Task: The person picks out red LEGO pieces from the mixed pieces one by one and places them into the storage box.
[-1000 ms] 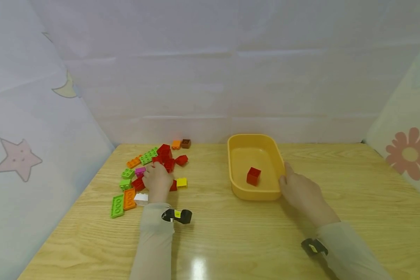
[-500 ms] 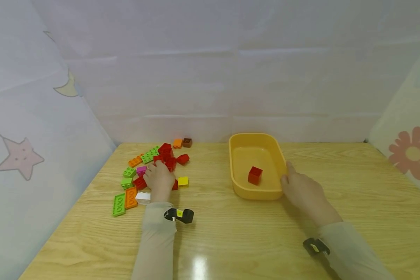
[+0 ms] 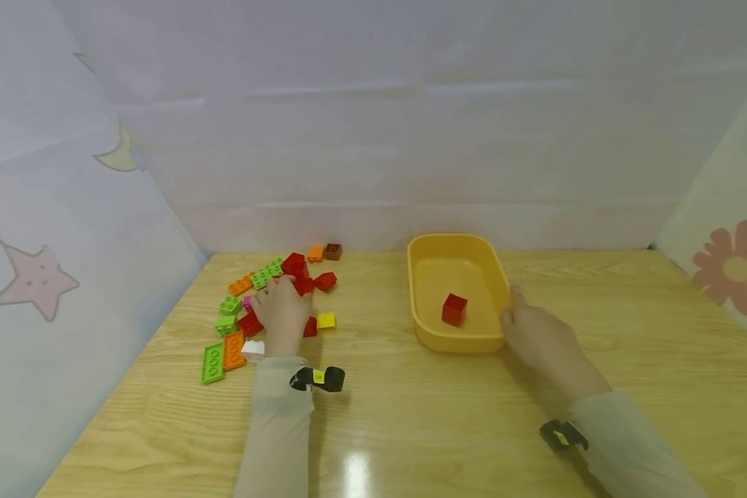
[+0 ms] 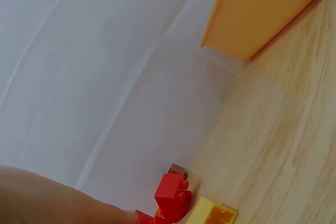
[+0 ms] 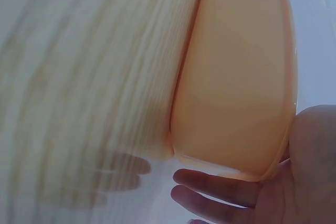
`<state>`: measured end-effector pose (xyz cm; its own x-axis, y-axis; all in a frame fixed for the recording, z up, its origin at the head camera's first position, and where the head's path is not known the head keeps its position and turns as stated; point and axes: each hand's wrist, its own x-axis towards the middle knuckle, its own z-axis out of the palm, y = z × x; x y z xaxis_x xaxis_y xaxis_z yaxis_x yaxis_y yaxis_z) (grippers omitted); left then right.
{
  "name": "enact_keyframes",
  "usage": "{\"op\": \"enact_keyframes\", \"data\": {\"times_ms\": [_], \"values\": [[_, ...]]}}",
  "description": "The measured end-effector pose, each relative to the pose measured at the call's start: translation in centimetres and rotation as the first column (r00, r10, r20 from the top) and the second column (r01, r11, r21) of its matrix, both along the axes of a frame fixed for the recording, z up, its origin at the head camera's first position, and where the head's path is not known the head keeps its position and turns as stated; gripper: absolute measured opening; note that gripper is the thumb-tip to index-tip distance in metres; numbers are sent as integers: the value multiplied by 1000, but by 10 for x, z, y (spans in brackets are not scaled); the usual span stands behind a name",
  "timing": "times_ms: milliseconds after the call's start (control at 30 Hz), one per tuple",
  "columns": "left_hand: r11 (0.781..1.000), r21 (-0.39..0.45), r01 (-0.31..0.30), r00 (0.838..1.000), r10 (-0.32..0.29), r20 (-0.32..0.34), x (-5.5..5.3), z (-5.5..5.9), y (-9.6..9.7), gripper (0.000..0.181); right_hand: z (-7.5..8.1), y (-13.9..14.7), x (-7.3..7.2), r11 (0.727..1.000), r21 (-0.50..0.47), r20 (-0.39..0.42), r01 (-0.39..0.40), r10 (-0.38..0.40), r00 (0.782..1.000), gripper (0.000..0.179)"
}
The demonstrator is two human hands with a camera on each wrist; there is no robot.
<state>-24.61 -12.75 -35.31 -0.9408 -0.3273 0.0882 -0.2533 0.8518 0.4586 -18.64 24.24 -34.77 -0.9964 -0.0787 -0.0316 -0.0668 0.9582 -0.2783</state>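
In the head view my left hand [image 3: 281, 308] is over the pile of toy bricks at the left, its fingers curled down round a red brick [image 4: 143, 217]. The left wrist view shows the thumb against that brick; the fingertips are hidden. More red bricks [image 3: 295, 264] lie just beyond the hand, and a yellow brick [image 3: 326, 322] lies to its right. My right hand [image 3: 543, 340] holds the right side of a yellow plastic box [image 3: 457, 344], thumb at the rim and fingers along the outer wall. One red brick [image 3: 454, 310] lies inside the box.
Green bricks [image 3: 212, 363], an orange brick [image 3: 234, 350] and a white brick [image 3: 253, 350] lie left of my left wrist. A small orange brick [image 3: 315, 254] and a brown brick [image 3: 333, 251] lie near the back wall [image 3: 373, 138]. Wall sheets border the wooden table [image 3: 404, 422].
My left hand has shifted slightly forward over the pile and covers a red brick that showed at its fingertips before. The right hand and box have stayed in place.
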Motion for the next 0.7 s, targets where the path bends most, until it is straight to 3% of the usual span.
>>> {"op": "enact_keyframes", "data": {"times_ms": [133, 400, 700], "values": [[1000, -2, 22, 1000, -22, 21, 2, 7, 1, 49, 0, -1, 0, 1000, -13, 24, -15, 16, 1000, 60], [998, -2, 57, 998, -57, -5, 1, 18, 13, 46, 0, 1, 0, 1000, -28, 18, -1, 1, 1000, 60], [981, -45, 186, 982, -187, -19, -1, 19, 30, 62, 0, 3, 0, 999, -43, 17, 10, -9, 1000, 61]]}}
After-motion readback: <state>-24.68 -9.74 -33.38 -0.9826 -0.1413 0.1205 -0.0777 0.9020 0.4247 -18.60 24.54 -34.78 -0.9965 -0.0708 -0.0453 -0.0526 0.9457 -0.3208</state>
